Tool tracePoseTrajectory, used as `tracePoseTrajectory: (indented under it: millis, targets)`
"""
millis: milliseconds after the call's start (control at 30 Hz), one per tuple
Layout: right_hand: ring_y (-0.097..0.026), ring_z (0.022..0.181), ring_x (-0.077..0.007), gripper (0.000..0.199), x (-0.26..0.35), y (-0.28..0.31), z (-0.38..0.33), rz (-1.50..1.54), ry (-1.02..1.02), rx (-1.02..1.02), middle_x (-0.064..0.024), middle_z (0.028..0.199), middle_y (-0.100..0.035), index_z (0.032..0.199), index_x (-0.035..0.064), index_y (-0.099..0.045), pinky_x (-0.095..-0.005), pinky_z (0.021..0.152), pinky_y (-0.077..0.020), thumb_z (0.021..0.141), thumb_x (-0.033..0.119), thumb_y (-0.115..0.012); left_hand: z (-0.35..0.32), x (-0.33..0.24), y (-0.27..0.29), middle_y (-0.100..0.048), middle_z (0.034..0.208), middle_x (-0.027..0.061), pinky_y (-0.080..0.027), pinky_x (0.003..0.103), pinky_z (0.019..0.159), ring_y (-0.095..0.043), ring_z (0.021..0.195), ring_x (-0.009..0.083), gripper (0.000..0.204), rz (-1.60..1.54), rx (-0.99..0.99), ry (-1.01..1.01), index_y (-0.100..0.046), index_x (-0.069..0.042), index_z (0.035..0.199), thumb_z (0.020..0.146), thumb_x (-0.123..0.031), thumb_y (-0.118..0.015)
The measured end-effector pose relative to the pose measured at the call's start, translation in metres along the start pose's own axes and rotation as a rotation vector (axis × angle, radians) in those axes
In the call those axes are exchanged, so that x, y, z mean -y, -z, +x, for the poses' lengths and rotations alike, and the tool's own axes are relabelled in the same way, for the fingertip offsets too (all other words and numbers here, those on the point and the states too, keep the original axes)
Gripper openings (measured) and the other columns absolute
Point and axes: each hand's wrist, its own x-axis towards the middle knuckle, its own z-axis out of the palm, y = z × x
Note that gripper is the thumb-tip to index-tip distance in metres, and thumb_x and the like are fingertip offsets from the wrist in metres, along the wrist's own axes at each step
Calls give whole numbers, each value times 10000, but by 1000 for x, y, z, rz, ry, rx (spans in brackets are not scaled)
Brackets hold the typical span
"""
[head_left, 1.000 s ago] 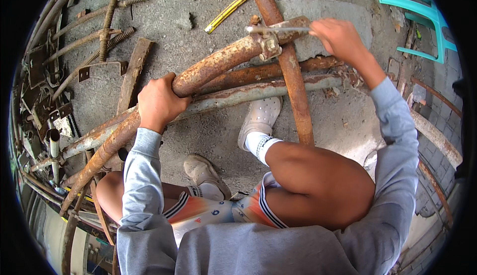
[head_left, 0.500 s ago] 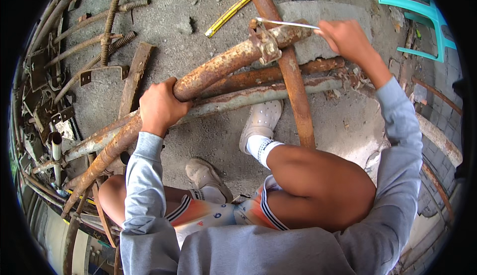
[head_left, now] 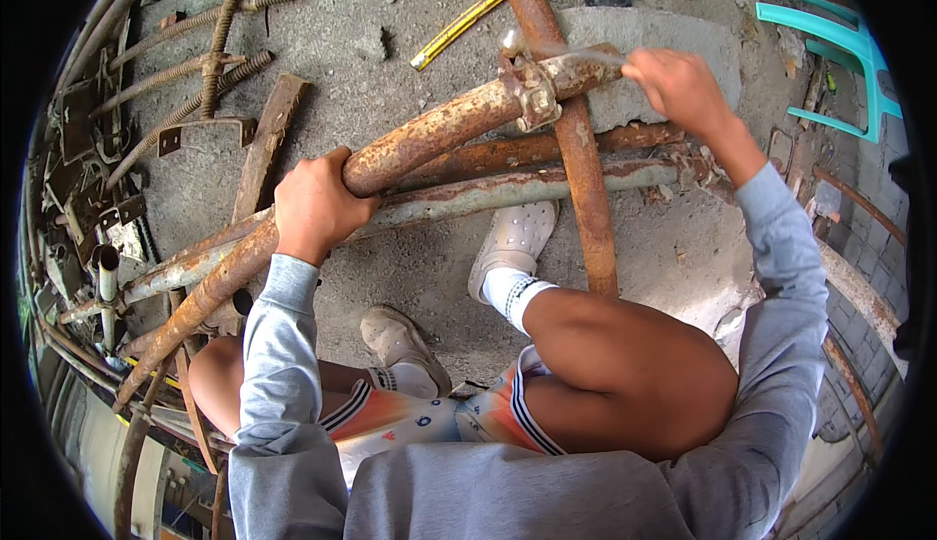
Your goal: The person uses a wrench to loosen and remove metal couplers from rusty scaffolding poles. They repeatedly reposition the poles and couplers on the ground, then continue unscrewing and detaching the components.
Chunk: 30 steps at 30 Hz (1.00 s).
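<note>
My left hand (head_left: 322, 206) is wrapped round a thick rusty pipe (head_left: 429, 140) that slants from lower left to upper right. Near the pipe's far end sits a rusty scaffolding clamp (head_left: 532, 96), with a bolt end (head_left: 512, 42) sticking up from it. Closed on the handle of a thin silver wrench (head_left: 593, 55), my right hand (head_left: 678, 89) is beyond the pipe's end. Motion smears the wrench, so I cannot tell whether its head touches the bolt. Another rusty pipe (head_left: 588, 199) crosses beneath the clamped one.
More pipes, including a greyish one (head_left: 478, 189), lie under the held pipe. Ribbed rods (head_left: 223, 47) and metal scraps crowd the left. A wooden piece (head_left: 268, 145), a yellow strip (head_left: 459, 29) and a turquoise plastic chair (head_left: 859, 47) lie around. My shoes (head_left: 512, 238) are close below the pipes.
My right hand has shifted slightly nearer to me with the wrench, which is now blurred. My left hand keeps its grip on the pipe. The whole view has shifted a little.
</note>
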Motion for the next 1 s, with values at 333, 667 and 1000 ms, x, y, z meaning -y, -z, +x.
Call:
tracePoseTrajectory:
  millis: [333, 667, 1000]
  targets:
    - [-569, 575, -348, 276, 5, -16, 15, -55, 6, 62, -125, 658, -539, 824, 44, -526, -436, 498, -438, 988, 235, -640, 1, 1, 0, -738, 863, 196, -582, 468, 789, -725, 854, 383, 410, 8, -20, -2, -747, -102, 967, 651, -357, -801]
    - [-592, 567, -329, 290, -24, -10, 16, -30, 87, 79, -136, 621, -563, 837, 95, -546, -429, 490, -448, 984, 324, -647, -3, 1, -2, -723, 841, 217, -574, 485, 770, -709, 830, 410, 440, -54, -50, -9, -742, -74, 950, 647, -379, -833]
    - [-607, 624, -315, 274, -11, -5, 31, 8, 193, 60, -106, 695, -585, 860, 104, -570, -424, 522, -461, 984, 340, -634, 2, 4, 2, -734, 856, 195, -583, 469, 770, -722, 839, 389, 408, 4, -32, 17, -740, -101, 969, 648, -345, -801]
